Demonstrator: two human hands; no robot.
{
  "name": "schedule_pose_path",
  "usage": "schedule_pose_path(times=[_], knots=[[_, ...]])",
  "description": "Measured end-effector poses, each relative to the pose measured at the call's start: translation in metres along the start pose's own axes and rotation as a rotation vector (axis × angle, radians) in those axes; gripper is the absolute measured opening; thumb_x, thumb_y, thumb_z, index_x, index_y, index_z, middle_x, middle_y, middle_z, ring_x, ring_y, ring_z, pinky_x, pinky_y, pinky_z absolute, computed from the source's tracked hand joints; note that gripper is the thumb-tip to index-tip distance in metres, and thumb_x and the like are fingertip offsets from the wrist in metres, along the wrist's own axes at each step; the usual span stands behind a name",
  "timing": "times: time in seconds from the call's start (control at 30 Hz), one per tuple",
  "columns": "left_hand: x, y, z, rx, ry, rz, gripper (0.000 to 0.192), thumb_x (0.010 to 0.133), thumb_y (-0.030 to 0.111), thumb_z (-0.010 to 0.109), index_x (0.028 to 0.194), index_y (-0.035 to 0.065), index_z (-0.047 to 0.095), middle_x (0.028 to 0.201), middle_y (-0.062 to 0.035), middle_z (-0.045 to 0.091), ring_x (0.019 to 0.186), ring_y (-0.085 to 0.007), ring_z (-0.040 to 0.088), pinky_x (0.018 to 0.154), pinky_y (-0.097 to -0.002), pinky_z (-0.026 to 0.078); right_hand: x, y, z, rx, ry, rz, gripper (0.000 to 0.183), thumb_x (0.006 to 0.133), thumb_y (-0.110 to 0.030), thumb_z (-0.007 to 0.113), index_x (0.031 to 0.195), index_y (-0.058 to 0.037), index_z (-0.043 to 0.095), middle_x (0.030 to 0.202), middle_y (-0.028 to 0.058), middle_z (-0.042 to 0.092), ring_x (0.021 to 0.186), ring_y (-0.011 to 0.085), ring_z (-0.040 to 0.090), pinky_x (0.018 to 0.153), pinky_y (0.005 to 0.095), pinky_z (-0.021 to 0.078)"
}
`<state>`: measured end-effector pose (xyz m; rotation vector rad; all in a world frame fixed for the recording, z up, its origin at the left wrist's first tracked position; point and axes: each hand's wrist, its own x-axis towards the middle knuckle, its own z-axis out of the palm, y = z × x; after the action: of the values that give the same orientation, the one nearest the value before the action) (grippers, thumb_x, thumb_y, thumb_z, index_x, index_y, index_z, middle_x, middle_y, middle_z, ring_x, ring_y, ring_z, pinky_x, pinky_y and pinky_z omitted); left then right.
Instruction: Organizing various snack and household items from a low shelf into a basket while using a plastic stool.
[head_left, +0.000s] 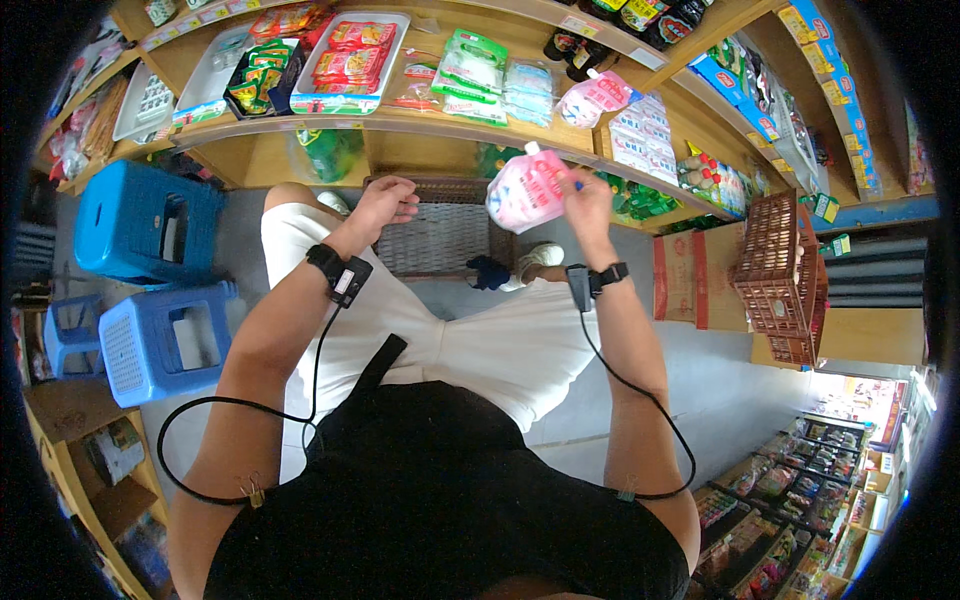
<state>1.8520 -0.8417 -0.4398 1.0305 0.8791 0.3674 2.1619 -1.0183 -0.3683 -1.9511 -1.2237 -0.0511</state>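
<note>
My right hand (589, 199) grips the right edge of a pink and white spouted pouch (523, 191). The pouch is tilted, its white cap at the top, in front of the shelf edge. A similar pink spouted pouch (596, 99) lies on the wooden shelf (420, 118) just beyond. My left hand (386, 202) is held in the air over a brown plastic crate (439, 232), fingers loosely curled and holding nothing. Green and clear packets (471, 64) and pale blue packets (529, 88) lie on the shelf near both hands.
Trays of red packets (352, 56) and a box of green packets (262, 79) stand at the shelf's left. Blue plastic stools (142, 217) are stacked on my left. Cardboard boxes (697, 277) and a brown basket (772, 262) stand on my right. Cables run along both arms.
</note>
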Motion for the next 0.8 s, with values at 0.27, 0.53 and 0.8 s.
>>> schedule_pose_path(times=[0.27,0.53,0.8], knots=[[0.012,-0.007,0.003,0.238,-0.135,0.117,0.034,0.097,0.023,0.062,0.126,0.0057,0.057,0.099,-0.0047,0.066,0.088,-0.0131,0.064,0.077,-0.0296,0.054,-0.041,-0.044,0.031,0.117,-0.271,0.112,0.022,0.088,-0.023,0.069,0.086,-0.0006,0.072,0.076,0.0213,0.067,0.067,0.0330,0.066,0.063,0.0377,0.0502],[0.040,-0.027,0.012,0.369,-0.218,0.126,0.036,0.095,0.020,0.064,0.125,0.0012,0.058,0.098,-0.0041,0.066,0.086,-0.0128,0.064,0.074,-0.0279,0.052,-0.047,0.008,0.084,-0.035,-0.480,0.009,0.023,0.084,-0.025,0.065,0.081,-0.0039,0.073,0.080,0.0206,0.067,0.075,0.0399,0.066,0.068,0.0455,0.0528],[0.060,-0.045,-0.018,-0.098,0.098,-0.190,0.016,0.093,0.019,0.060,0.102,0.0064,0.061,0.088,-0.0048,0.066,0.074,-0.0169,0.064,0.066,-0.0324,0.053,-0.058,0.069,0.158,-0.484,-0.653,0.128,0.023,0.083,-0.027,0.063,0.080,-0.0069,0.074,0.093,0.0181,0.071,0.088,0.0377,0.066,0.081,0.0472,0.0541]])
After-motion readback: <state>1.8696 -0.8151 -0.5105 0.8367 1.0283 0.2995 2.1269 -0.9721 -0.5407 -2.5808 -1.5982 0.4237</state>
